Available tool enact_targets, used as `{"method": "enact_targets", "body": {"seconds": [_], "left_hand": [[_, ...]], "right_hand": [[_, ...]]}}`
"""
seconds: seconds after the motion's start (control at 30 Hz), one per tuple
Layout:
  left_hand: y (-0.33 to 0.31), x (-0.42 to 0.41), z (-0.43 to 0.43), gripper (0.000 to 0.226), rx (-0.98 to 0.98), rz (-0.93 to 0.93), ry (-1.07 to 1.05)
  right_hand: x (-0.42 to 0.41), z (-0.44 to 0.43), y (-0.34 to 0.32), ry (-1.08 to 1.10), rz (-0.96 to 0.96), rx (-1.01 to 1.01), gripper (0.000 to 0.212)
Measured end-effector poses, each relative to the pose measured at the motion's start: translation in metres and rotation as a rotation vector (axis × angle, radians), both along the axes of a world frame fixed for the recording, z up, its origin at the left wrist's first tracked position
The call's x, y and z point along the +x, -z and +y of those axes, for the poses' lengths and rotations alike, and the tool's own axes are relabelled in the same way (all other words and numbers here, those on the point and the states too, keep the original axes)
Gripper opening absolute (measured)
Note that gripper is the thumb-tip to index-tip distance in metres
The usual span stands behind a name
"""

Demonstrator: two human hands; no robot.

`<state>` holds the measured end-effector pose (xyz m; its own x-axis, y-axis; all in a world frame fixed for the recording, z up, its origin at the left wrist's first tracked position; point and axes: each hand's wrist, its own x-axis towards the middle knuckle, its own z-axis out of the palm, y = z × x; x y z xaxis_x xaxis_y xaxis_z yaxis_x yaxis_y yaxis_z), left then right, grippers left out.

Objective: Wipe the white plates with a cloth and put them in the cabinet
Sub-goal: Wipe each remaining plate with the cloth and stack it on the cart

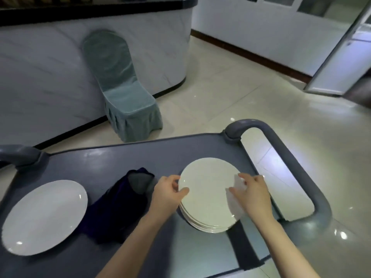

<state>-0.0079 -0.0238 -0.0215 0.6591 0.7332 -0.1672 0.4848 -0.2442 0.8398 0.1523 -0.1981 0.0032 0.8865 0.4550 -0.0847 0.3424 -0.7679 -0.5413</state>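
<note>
Progress check, going left to right on the grey plastic cart surface (112, 157): one glossy white oval ceramic plate (44, 216) sits alone at the far left, well apart from the others, so my guess is that's the one already wiped, though nothing proves it. Next to it is a crumpled dark navy cloth (118, 209) just lying there, nobody touching it. Then the left hand (166, 194), whose grip is closed on the left rim of the top round white plate (208, 183), thumb on the upper face and fingers curled at the edge. That plate is the top of a stack of round white plates (204, 225), several rims showing underneath, can't count them for sure. On the right side the right hand (254, 195) has its grip on a thin pale white cloth (237, 207), holding it against the plate's right edge. Further right is the cart's curved grey handle (301, 173). So I'd say we're early: wiping of the top plate looks like it's only getting going, the whole stack is still waiting, and nothing is in a cabinet. I can't even tell which thing in view is the cabinet.
</note>
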Motion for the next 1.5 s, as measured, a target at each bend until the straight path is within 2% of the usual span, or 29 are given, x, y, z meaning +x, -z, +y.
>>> {"method": "enact_targets", "body": {"seconds": [0.1,0.23,0.5,0.63,0.83,1.03,1.07,1.13,1.23,1.3,1.33,1.43,1.5], "left_hand": [[0.005,0.007,-0.006,0.031,0.056,0.06,-0.03],[0.005,0.011,-0.009,0.031,0.018,0.054,-0.09],[0.005,0.006,-0.009,0.036,-0.2,-0.064,-0.223],[-0.002,-0.003,-0.003,0.036,-0.279,-0.142,-0.272],[-0.013,-0.034,0.015,0.037,-0.388,-0.28,-0.35],[-0.006,-0.064,0.055,0.017,-0.49,-0.37,-0.326],[0.001,-0.068,0.065,0.018,-0.45,-0.339,-0.35],[0.018,-0.074,0.084,0.02,-0.234,-0.168,-0.42],[0.04,-0.077,0.105,0.039,0.05,0.085,-0.455],[0.052,-0.072,0.115,0.05,0.058,0.19,-0.389],[0.055,-0.068,0.118,0.049,0.046,0.244,-0.34],[0.061,-0.058,0.125,0.028,0.104,0.33,-0.223],[0.063,-0.055,0.13,0.02,0.116,0.264,-0.215]], "right_hand": [[0.01,-0.014,0.004,0.028,0.087,0.025,0.055],[0.018,-0.019,0.009,0.01,0.192,0.044,0.05],[0.017,-0.015,0.007,-0.017,0.205,0.119,0.042],[0.014,-0.006,0.005,-0.059,0.252,0.294,0.03],[-0.011,0.026,0.007,-0.047,0.572,0.583,0.043],[-0.032,0.054,0.006,0.068,0.807,0.761,0.04],[-0.034,0.056,0.005,0.07,0.83,0.772,0.04],[-0.037,0.06,0.005,0.085,0.849,0.78,0.039],[-0.04,0.061,0.01,0.135,0.852,0.796,0.04],[-0.041,0.06,0.013,0.161,0.843,0.786,0.041],[-0.043,0.059,0.015,0.171,0.842,0.783,0.041],[-0.047,0.06,0.019,0.193,0.856,0.778,0.041],[-0.051,0.062,0.019,0.21,0.852,0.771,0.04]]}}
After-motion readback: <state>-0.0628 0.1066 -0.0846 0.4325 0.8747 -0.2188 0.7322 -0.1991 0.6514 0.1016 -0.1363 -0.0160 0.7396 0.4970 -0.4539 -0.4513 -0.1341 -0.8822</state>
